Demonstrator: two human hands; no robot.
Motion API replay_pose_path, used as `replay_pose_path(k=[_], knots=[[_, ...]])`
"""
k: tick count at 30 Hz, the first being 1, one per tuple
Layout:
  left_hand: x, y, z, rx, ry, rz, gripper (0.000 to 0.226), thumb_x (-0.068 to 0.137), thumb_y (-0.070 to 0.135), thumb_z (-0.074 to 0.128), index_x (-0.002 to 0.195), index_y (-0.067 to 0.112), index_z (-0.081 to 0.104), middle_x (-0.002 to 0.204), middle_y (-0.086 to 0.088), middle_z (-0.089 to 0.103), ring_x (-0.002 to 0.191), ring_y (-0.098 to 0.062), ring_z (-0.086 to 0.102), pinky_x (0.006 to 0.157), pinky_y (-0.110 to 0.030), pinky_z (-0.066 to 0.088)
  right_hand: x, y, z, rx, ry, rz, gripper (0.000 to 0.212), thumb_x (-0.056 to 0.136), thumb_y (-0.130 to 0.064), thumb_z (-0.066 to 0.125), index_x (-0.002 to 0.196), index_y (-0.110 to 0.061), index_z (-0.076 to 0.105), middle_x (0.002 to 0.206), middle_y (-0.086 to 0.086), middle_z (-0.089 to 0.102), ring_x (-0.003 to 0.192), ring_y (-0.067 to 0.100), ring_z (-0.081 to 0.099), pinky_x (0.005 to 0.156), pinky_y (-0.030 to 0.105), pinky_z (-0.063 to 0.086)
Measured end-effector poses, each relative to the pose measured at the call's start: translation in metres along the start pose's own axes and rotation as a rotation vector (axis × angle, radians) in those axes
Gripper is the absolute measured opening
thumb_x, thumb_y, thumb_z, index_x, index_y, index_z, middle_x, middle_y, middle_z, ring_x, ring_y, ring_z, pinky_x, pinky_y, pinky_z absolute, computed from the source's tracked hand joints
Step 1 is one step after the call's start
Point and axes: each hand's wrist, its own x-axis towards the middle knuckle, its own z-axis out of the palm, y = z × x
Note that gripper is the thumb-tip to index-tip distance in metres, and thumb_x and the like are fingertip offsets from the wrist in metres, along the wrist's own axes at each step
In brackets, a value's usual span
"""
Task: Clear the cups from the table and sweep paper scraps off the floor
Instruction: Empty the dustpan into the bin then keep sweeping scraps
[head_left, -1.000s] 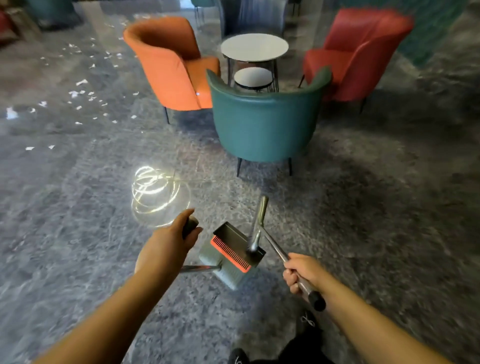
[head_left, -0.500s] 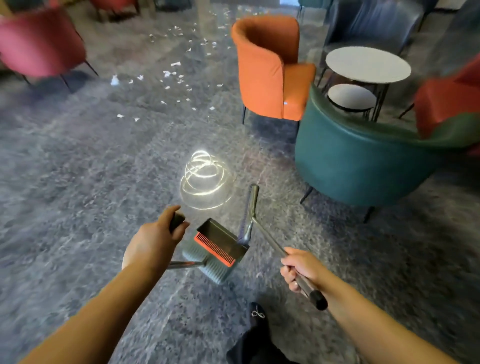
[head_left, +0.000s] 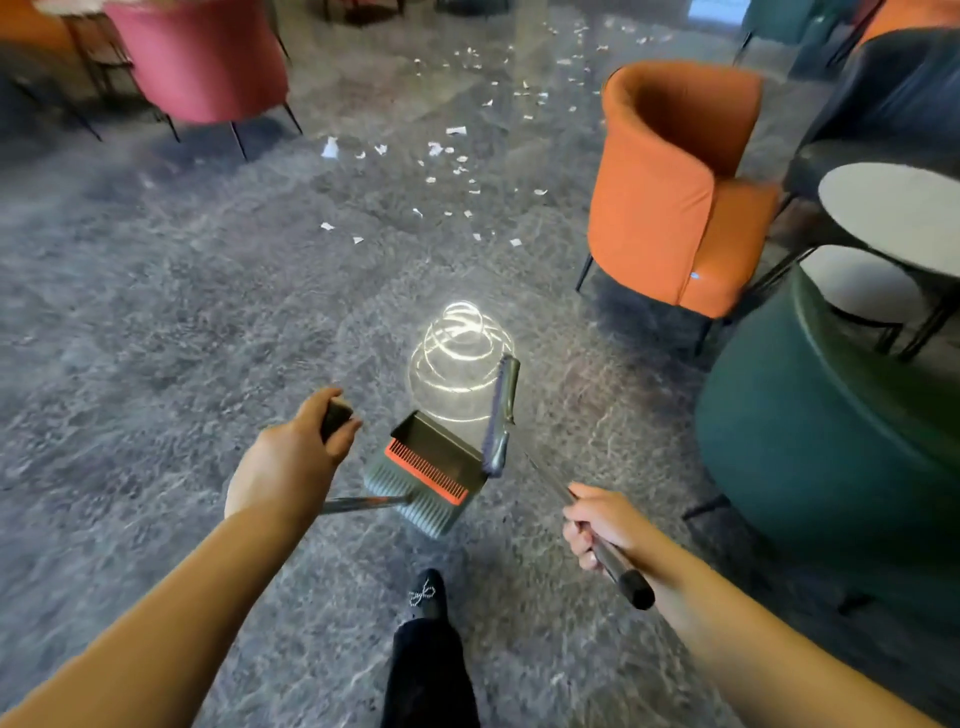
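Note:
My left hand (head_left: 293, 457) grips the black end of a long handle that carries a grey-green dustpan (head_left: 428, 475) with an orange comb edge, hanging just above the floor. A metal broom handle is gripped by my right hand (head_left: 602, 525); its narrow broom head (head_left: 501, 415) points forward beside the dustpan. White paper scraps (head_left: 457, 156) lie scattered on the grey floor ahead, between the pink and orange chairs. The round white table (head_left: 898, 213) at the right shows no cups on its visible part.
An orange armchair (head_left: 670, 182) stands ahead right, a teal armchair (head_left: 831, 441) close on my right, a pink armchair (head_left: 202, 57) far left. A bright light reflection (head_left: 460, 348) shines on the glossy floor. My black shoe (head_left: 426, 597) is below the dustpan.
The view has swung left: the chairs and table slid to the right and the paper scraps came toward the centre. Both hands keep the same grips on the handles.

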Motion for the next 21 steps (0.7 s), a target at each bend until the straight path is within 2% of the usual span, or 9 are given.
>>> replay_pose_path(k=[3, 6, 10, 13, 16, 18, 21], knots=[[0.069, -0.008, -0.002, 0.003, -0.031, -0.007, 0.048, 0.094, 0.056, 0.048, 0.138, 0.038, 0.042, 0.096, -0.013, 0.070, 0.083, -0.033, 0.064, 0.063, -0.037, 0.048, 0.047, -0.052, 0.019, -0.029, 0.005, 0.002, 0.056, 0.101, -0.002, 0.030, 0.152, -0.017, 0.013, 0.058, 0.004, 0.035, 0.033, 0.008, 0.034, 0.037, 0.015, 0.026], [0.137, -0.012, -0.007, 0.000, -0.066, -0.001, 0.048, 0.094, 0.053, 0.050, 0.138, 0.035, 0.044, 0.097, -0.014, 0.070, 0.084, -0.034, 0.065, 0.067, -0.040, 0.053, 0.084, -0.108, 0.039, -0.029, 0.029, -0.008, 0.060, 0.101, -0.002, 0.030, 0.154, -0.021, 0.008, 0.052, 0.003, 0.036, 0.033, 0.009, 0.034, 0.035, 0.016, 0.026], [0.223, -0.010, -0.009, 0.010, -0.094, 0.022, 0.047, 0.095, 0.051, 0.050, 0.138, 0.034, 0.044, 0.096, -0.014, 0.070, 0.083, -0.034, 0.064, 0.065, -0.039, 0.052, 0.129, -0.173, 0.055, -0.022, 0.022, -0.008, 0.060, 0.101, -0.002, 0.030, 0.154, -0.021, 0.009, 0.051, 0.003, 0.036, 0.034, 0.010, 0.033, 0.036, 0.017, 0.026], [0.285, -0.005, -0.005, 0.008, -0.081, 0.018, 0.048, 0.095, 0.051, 0.050, 0.139, 0.034, 0.045, 0.096, -0.014, 0.070, 0.083, -0.034, 0.064, 0.062, -0.036, 0.047, 0.161, -0.218, 0.062, -0.048, 0.010, -0.007, 0.057, 0.101, -0.002, 0.030, 0.153, -0.020, 0.016, 0.057, 0.004, 0.034, 0.037, 0.010, 0.031, 0.036, 0.018, 0.025], [0.349, 0.005, 0.005, 0.011, -0.067, 0.006, 0.048, 0.095, 0.053, 0.050, 0.139, 0.035, 0.045, 0.093, -0.012, 0.070, 0.075, -0.030, 0.061, 0.058, -0.033, 0.042, 0.197, -0.265, 0.062, -0.039, -0.005, -0.026, 0.050, 0.100, 0.000, 0.028, 0.148, -0.016, 0.026, 0.060, 0.004, 0.031, 0.037, 0.009, 0.030, 0.037, 0.017, 0.024], [0.396, 0.014, 0.014, 0.004, -0.059, -0.006, 0.047, 0.095, 0.053, 0.050, 0.139, 0.035, 0.046, 0.093, -0.013, 0.070, 0.073, -0.029, 0.059, 0.058, -0.032, 0.041, 0.229, -0.302, 0.059, -0.029, 0.005, -0.006, 0.051, 0.101, -0.001, 0.027, 0.148, -0.019, 0.023, 0.060, 0.003, 0.030, 0.034, 0.008, 0.031, 0.035, 0.015, 0.025], [0.464, 0.031, 0.027, -0.004, -0.051, -0.001, 0.046, 0.095, 0.051, 0.051, 0.137, 0.031, 0.049, 0.093, -0.015, 0.070, 0.081, -0.035, 0.063, 0.060, -0.034, 0.041, 0.275, -0.357, 0.053, -0.025, -0.012, 0.010, 0.052, 0.101, -0.001, 0.026, 0.150, -0.018, 0.020, 0.060, 0.003, 0.030, 0.034, 0.008, 0.031, 0.035, 0.015, 0.025]])
